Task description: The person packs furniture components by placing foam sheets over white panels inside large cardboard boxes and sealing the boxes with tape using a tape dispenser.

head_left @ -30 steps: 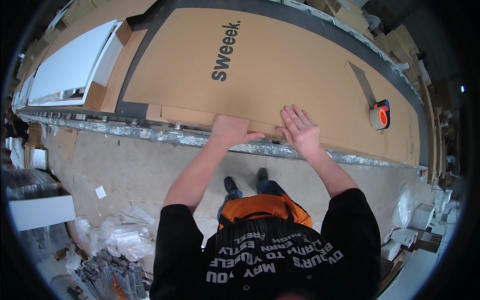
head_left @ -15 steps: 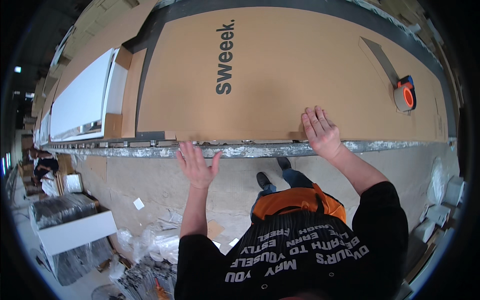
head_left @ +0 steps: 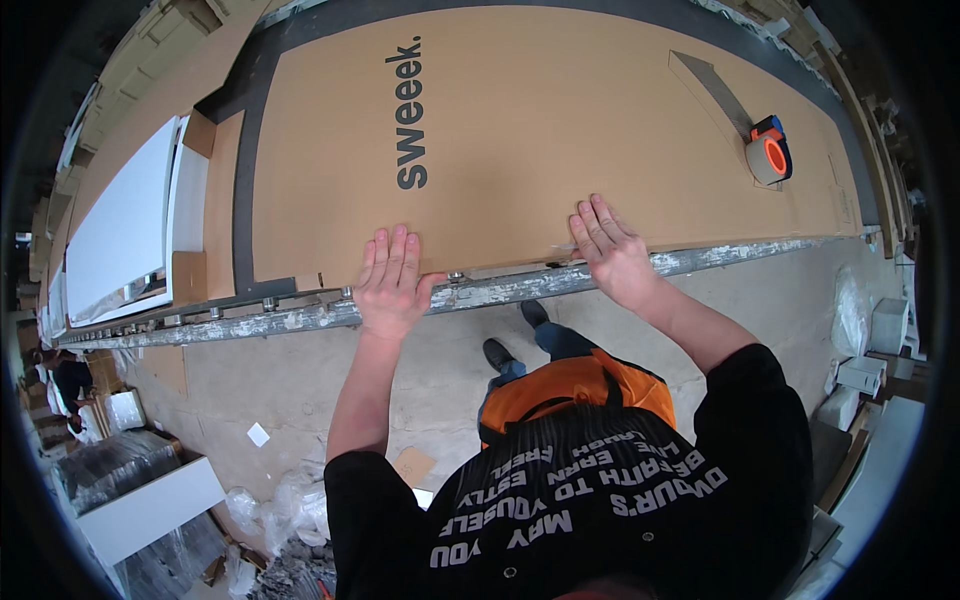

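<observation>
A large flat cardboard box [head_left: 500,130] with dark printing lies across the conveyor in front of me. My left hand [head_left: 393,285] rests flat near its front edge, fingers stretched forward and the thumb out to the side. Farther right, my right hand [head_left: 612,250] also lies on the box's near edge, fingers extended over the top. A small clear piece of tape or film [head_left: 565,247] shows by the right fingertips. A tape dispenser [head_left: 769,155] with a blue part and an orange hub sits on the box's right end, beyond my right hand.
A metal rail [head_left: 500,290] with rollers runs along the near side. An open carton with white panels [head_left: 125,225] stands to the left. Wrapped packages [head_left: 120,465], plastic film [head_left: 295,500] and paper scraps lie on the floor; white foam blocks [head_left: 888,325] are at right.
My left hand has moved forward from the rail onto the box. My right hand stays at the box's front edge. The whole view has shifted, putting the box farther left.
</observation>
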Demonstrator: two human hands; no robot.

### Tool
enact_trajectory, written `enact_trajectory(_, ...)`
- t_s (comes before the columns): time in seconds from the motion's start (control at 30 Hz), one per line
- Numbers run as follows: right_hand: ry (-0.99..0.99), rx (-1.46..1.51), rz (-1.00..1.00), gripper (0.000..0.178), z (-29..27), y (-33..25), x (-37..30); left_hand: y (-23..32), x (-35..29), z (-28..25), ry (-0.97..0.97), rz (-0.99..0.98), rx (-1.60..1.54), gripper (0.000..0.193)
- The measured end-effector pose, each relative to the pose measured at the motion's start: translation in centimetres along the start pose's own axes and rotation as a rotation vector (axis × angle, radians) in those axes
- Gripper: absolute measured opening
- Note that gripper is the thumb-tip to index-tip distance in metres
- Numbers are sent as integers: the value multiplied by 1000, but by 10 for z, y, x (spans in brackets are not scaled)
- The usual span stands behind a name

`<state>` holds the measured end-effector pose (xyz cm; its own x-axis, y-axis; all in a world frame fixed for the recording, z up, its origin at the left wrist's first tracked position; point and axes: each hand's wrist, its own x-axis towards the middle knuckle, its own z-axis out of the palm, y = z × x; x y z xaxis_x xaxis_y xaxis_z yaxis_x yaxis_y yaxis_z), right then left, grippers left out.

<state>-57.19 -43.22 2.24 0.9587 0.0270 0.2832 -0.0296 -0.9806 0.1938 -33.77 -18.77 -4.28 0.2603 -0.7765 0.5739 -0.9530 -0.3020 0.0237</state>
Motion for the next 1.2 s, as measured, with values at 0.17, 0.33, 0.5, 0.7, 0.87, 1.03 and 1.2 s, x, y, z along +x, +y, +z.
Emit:
enact_trajectory(0.17,-151,-115,0,46,-1,-1,7,20,14,4,87,-145,-18,53)
enact_trajectory(0.33,-98,264,-140,41,-5,31,57,23,15,45,463,-347,10,35)
enact_trajectory(0.5,-83,-7,385,45,169,221,194,42,25,46,561,-420,-92,27)
enact_trajectory(0.7,-297,274,461,55,221,263,354,53,17,54,644,-482,-7,27)
enact_trajectory(0.87,-332,252,326,51,228,282,347,66,9,74,854,-443,21,22)
enact_trajectory(1.03,-292,17,222,42,222,301,316,76,12,82,889,-389,-16,18)
enact_trajectory(1.2,-249,468,421,43,153,184,220,88,6,84,839,-350,-10,11)
